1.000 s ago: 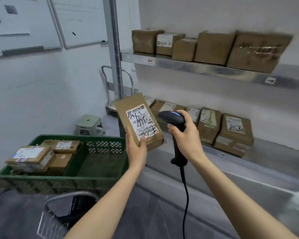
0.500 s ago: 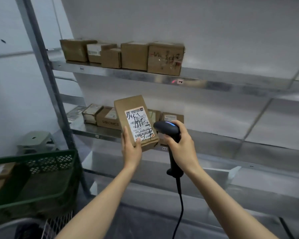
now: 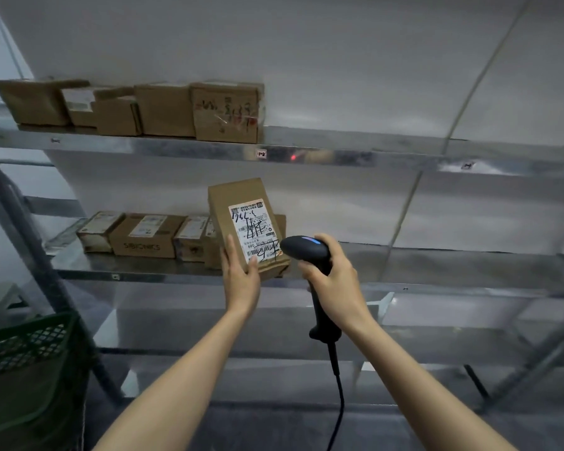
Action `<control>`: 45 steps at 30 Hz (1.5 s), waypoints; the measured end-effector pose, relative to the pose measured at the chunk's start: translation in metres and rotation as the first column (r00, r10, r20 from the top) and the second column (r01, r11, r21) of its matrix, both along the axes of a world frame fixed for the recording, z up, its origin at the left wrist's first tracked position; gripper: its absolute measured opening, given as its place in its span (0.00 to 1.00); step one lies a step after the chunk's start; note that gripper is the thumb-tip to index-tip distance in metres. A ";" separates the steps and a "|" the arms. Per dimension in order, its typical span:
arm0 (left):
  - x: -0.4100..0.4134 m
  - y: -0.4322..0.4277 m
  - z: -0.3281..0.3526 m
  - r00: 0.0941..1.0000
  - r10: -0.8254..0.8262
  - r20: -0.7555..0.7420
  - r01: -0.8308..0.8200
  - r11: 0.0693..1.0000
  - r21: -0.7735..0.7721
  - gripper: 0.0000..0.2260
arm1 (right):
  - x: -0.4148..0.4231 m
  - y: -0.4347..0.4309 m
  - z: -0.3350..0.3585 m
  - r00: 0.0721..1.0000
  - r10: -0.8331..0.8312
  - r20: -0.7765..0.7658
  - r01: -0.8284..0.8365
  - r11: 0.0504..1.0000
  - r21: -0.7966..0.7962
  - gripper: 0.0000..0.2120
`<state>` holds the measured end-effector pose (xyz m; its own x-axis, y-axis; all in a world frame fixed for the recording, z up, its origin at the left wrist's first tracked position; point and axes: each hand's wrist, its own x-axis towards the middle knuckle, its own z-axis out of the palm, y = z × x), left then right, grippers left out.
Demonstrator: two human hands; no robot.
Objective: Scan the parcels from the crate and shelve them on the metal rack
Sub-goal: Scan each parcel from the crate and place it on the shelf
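My left hand (image 3: 240,277) holds a brown cardboard parcel (image 3: 228,206) from below, its white shipping label with black handwriting facing me. My right hand (image 3: 334,278) grips a black corded barcode scanner (image 3: 306,249), its head just right of the parcel's lower corner. A red scanner dot (image 3: 293,156) shows on the front edge of the upper shelf of the metal rack (image 3: 404,151). The parcel is raised in front of the middle shelf (image 3: 453,265). The green crate (image 3: 26,346) sits at lower left, partly cut off.
Several brown parcels (image 3: 163,109) line the left of the upper shelf, and more labelled boxes (image 3: 144,236) sit on the left of the middle shelf. Both shelves are bare to the right. A lower shelf (image 3: 437,340) and a grey upright post (image 3: 30,239) stand nearby.
The view has swung right, from the crate toward the rack. Both hands keep the same hold on parcel and scanner. The red dot now lies further right on the upper shelf edge.
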<state>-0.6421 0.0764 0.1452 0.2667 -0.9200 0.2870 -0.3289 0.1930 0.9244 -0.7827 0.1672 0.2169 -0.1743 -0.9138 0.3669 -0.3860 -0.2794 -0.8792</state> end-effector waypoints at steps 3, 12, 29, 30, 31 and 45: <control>-0.003 -0.003 0.000 0.998 -0.056 0.005 0.056 0.998 -0.002 0.30 | 0.000 0.003 -0.002 1.000 -0.008 0.011 0.007 1.000 0.030 0.17; 0.000 -0.009 -0.004 0.988 -0.151 0.022 0.151 0.989 -0.005 0.30 | 0.009 0.011 -0.002 0.998 -0.063 0.000 0.062 0.996 0.063 0.19; 0.000 0.001 -0.004 0.983 -0.182 0.016 0.182 0.983 -0.004 0.29 | 0.014 0.024 0.000 0.995 -0.077 -0.066 0.081 0.996 0.045 0.18; 0.000 0.001 -0.004 0.983 -0.182 0.016 0.182 0.983 -0.004 0.29 | 0.014 0.024 0.001 0.994 -0.076 -0.073 0.079 0.996 0.042 0.19; 0.000 0.002 -0.003 0.983 -0.182 0.016 0.182 0.983 -0.005 0.29 | 0.014 0.024 0.002 0.994 -0.074 -0.079 0.077 0.996 0.039 0.19; -0.004 0.001 -0.006 0.984 -0.180 0.007 0.180 0.984 0.020 0.30 | 0.006 0.021 0.002 0.994 -0.074 -0.081 0.075 0.997 0.004 0.21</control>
<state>-0.6456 0.0771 0.1389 0.0941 -0.9582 0.2701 -0.2985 0.2317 0.9259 -0.7771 0.1882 0.2191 -0.2120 -0.9020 0.3760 -0.4748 -0.2412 -0.8464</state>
